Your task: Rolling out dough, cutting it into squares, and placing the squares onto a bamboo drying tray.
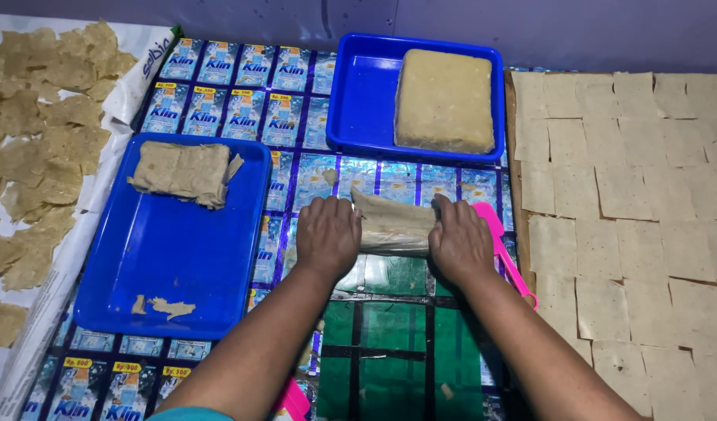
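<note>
- Dough slab, pale tan, thin and soft-looking with a slightly rumpled surface, lies at the centre of the work mat between our two hands.
- Our left hand presses palm-down on the slab's left end, fingers curled over its edge; our right hand does the same on the right end. Both hands are loosely curved rather than clenched, resting on the dough and touching it from above.
- Just at 3 o'clock of the right hand, a pink plastic tool lies partly under that hand, its flat strip running down toward 5 o'clock.
- Under the slab is a shiny mat patched together from printed foil sachets, blue at 12 o'clock and green at 6 o'clock.
- At 9 o'clock sits a large blue tray, a rectangular plastic one, holding a folded stack of dough sheets and a few scraps.
- At 12 to 1 o'clock a smaller blue tray holds a thick square dough block with a grainy surface.
- At 3 o'clock, cut square pieces lie in tight rows, dotted with tiny holes.
- Far at 9 o'clock, irregular dried pieces are scattered on white sheeting.
</note>
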